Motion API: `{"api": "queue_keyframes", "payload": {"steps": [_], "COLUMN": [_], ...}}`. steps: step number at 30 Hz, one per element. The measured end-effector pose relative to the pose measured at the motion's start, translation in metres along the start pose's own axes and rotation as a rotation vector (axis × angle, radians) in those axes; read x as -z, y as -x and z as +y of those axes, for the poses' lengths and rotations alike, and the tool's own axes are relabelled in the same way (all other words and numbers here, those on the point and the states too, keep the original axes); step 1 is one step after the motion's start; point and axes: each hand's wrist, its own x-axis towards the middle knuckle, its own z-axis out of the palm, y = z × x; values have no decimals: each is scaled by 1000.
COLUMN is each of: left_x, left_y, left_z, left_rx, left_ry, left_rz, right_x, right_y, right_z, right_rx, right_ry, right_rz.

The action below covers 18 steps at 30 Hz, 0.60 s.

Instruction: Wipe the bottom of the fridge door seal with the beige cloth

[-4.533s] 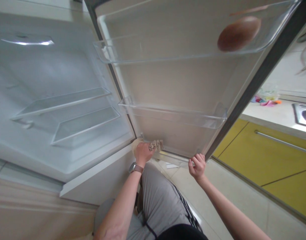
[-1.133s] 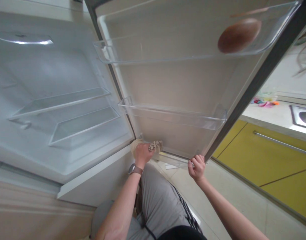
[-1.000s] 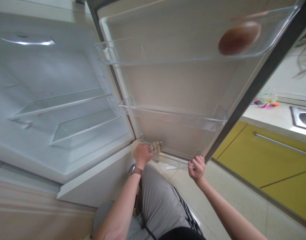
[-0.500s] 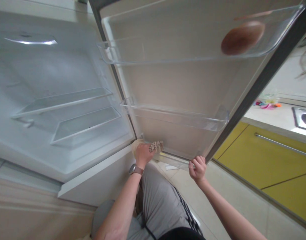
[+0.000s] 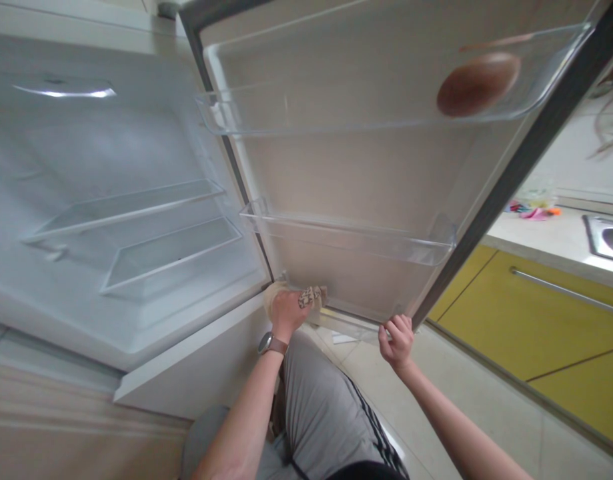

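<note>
My left hand (image 5: 287, 312), with a watch on its wrist, is closed around a beige patterned cloth (image 5: 312, 297) at the hinge-side lower corner of the open fridge door (image 5: 356, 167). Part of the cloth spreads out left of the fingers. At the door's lower outer corner, the fingers of my right hand (image 5: 397, 339) are curled over the rim of the clear bottom door shelf (image 5: 353, 327). Higher up, a clear middle shelf (image 5: 346, 233) and a top shelf (image 5: 336, 120) cross the door. A reddish-brown oval thing (image 5: 479, 83) sits in the top one.
Left of the door is the lit fridge interior (image 5: 116, 140) with glass shelves (image 5: 173, 250). Below it a white lower door (image 5: 201, 360) juts out. On the right stand yellow cabinets (image 5: 576, 313) under a counter with a sink (image 5: 611, 233) and small colourful items (image 5: 536, 212).
The view has shifted very slightly, so the door and shelves sit a little lower. Both hands stay in nearly the same places, with the same holds.
</note>
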Motion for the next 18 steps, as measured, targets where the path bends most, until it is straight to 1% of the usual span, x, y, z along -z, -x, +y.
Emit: {"api": "queue_keyframes", "payload": {"steps": [5,13,18], "left_x": [0,-7,-6], "left_y": [0,-3,-3], "left_z": [0,-4,-3], "left_rx": [5,7,-2], "left_ry": [6,-14,-10], "left_rz": [-15,10,20], "right_x": [0,0,0], "right_y": [0,1,0], "right_z": [0,0,1], "right_rx": [0,-1,-4], "right_ry": [4,-1,-7], "right_rz": [-1,2,4]}}
